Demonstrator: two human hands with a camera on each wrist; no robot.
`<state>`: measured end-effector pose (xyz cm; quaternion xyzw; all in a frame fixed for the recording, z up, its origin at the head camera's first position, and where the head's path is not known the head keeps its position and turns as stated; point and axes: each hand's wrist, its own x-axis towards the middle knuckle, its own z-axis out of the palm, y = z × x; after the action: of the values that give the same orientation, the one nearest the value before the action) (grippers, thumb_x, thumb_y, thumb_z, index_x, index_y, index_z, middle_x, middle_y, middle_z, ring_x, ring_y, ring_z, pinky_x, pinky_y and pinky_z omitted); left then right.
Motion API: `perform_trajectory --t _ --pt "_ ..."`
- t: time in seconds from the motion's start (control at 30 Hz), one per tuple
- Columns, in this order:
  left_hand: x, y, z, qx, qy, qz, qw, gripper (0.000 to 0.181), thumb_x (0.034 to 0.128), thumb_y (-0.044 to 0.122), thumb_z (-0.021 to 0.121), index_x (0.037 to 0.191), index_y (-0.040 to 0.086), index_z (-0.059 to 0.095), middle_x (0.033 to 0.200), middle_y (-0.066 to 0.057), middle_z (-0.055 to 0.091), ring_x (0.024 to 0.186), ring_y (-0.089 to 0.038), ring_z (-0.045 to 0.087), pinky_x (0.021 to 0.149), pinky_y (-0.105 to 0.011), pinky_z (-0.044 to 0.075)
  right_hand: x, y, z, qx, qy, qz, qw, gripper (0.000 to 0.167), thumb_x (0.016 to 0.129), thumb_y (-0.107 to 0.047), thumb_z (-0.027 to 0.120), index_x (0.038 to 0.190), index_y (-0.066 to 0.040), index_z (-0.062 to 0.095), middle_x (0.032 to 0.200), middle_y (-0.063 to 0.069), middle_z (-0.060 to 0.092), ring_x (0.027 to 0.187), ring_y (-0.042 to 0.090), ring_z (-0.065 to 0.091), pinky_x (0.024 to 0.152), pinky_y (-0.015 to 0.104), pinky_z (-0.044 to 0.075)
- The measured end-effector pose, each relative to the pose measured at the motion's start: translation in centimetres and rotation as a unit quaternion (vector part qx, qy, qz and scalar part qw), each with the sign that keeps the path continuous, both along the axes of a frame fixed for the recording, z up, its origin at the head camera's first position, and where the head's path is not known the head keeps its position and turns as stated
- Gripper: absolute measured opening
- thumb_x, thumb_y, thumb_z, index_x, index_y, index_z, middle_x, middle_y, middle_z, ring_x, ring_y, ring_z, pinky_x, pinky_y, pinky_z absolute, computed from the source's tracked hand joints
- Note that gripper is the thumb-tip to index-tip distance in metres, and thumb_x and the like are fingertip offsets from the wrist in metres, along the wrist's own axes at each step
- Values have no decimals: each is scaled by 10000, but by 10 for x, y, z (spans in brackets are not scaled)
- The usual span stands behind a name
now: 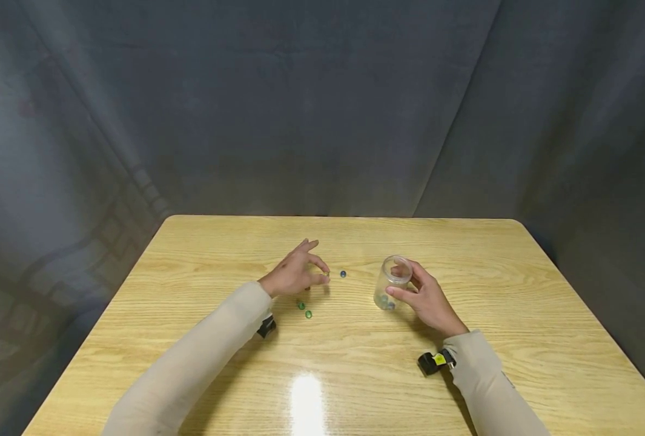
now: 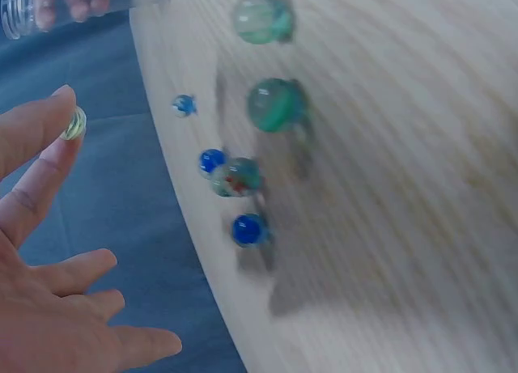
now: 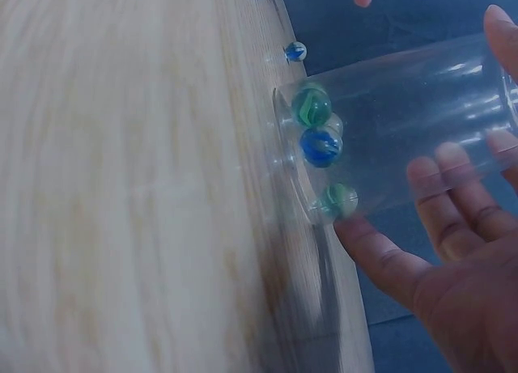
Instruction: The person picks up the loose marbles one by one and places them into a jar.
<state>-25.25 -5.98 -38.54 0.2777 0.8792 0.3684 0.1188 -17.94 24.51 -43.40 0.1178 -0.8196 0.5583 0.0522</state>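
Note:
Between thumb and index finger my left hand pinches a pale yellow-green marble, held above the table with the other fingers spread. My right hand grips a clear jar around its side. The jar is open at the top, its base at the tabletop. Several marbles lie at its bottom, among them a blue one and a green one. Loose on the table, a blue marble sits between the hands. Two green marbles lie nearer, below the left hand.
In the left wrist view, more loose marbles show close together, including a dark blue marble and a multicoloured marble. The wooden table has rounded far corners. A grey curtain hangs behind it.

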Motion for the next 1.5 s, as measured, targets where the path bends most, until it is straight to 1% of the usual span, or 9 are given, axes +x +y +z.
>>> perform_trajectory --t 0.1,0.43,0.57,0.73,0.9,1.07,1.17,1.3,1.5 --pt "0 4 4 -12 -14 -9 10000 93 923 196 748 981 126 768 1637 -160 186 1527 -301 -7 1182 -590 101 0 0 0 17 -21 -7 10000 607 928 -126 733 1456 -54 443 1320 192 568 1306 375 487 1063 567 372" --pt "0 17 15 1 16 -129 9999 125 956 199 706 1005 101 767 1640 -149 182 1530 -280 -4 1189 -567 110 0 0 0 11 5 -7 10000 605 923 -122 738 1450 -53 451 1314 182 577 1296 368 498 1049 553 391" --pt "0 23 21 89 111 -251 9996 127 957 187 704 1009 88 765 1638 -156 185 1529 -292 0 1189 -566 117 -1 -1 1 -10 -44 -18 10000 611 922 -130 741 1453 -52 449 1320 183 574 1309 381 487 1037 555 401" --pt "1 33 29 126 299 -393 9987 151 970 206 687 1030 90 763 1641 -139 184 1530 -258 1 1191 -544 145 -1 -1 2 -38 -71 -26 10000 611 920 -131 743 1452 -60 451 1323 194 570 1315 393 477 1043 571 393" --pt "2 44 38 165 391 -466 9980 152 979 222 675 1024 100 753 1646 -125 174 1531 -245 -15 1190 -556 126 -2 -1 1 -59 -53 8 10000 614 923 -127 739 1459 -68 445 1329 214 563 1315 389 470 1066 595 361" --pt "3 55 42 172 520 -597 9967 164 988 222 658 1037 89 740 1643 -142 177 1531 -267 -10 1191 -561 111 -2 -2 1 -56 -53 24 10000 617 926 -137 738 1465 -80 443 1328 197 566 1315 391 470 1070 615 350" --pt "5 63 45 173 655 -708 9952 173 994 227 648 1044 87 737 1637 -143 200 1531 -259 -3 1192 -556 116 -2 -2 1 -45 -48 49 10000 620 929 -142 735 1471 -86 439 1337 191 559 1324 398 462 1068 625 348" --pt "10 74 49 108 774 -847 9933 181 999 249 640 1058 102 729 1635 -121 222 1531 -224 -3 1183 -589 92 -1 -1 0 -63 -34 48 10000 615 927 -134 734 1466 -88 442 1336 193 559 1320 398 465 1060 627 355" --pt "15 87 52 70 827 -891 9926 205 1000 253 636 1103 99 726 1634 -118 232 1531 -205 2 1171 -622 87 0 -1 -1 -45 21 39 10000 605 929 -127 731 1459 -79 443 1314 197 564 1292 383 482 1078 626 330"
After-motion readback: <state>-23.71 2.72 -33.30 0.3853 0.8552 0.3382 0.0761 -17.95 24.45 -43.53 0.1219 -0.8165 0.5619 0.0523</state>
